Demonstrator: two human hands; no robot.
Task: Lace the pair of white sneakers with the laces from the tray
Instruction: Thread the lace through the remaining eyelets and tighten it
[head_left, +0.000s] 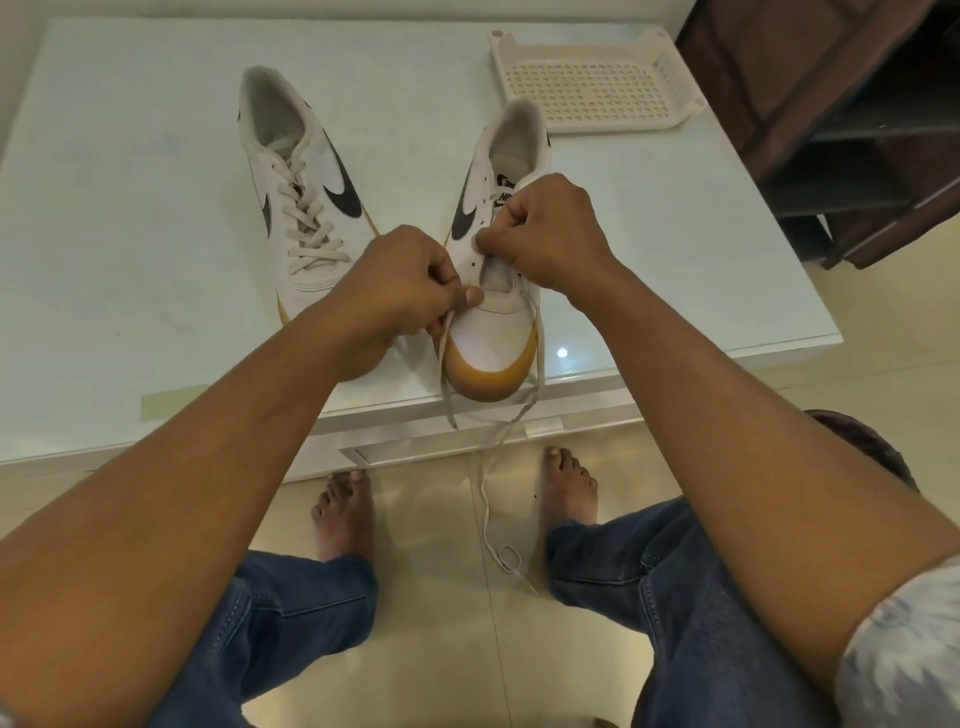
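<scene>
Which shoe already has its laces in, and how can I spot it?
On the white table stand two white sneakers, toes toward the person. The finished sneaker is the left one, farther from the tray. Laces criss-cross up it; the other sneaker shows bare eyelets, with the left hand and right hand at it and a loose lace dangling.
</scene>
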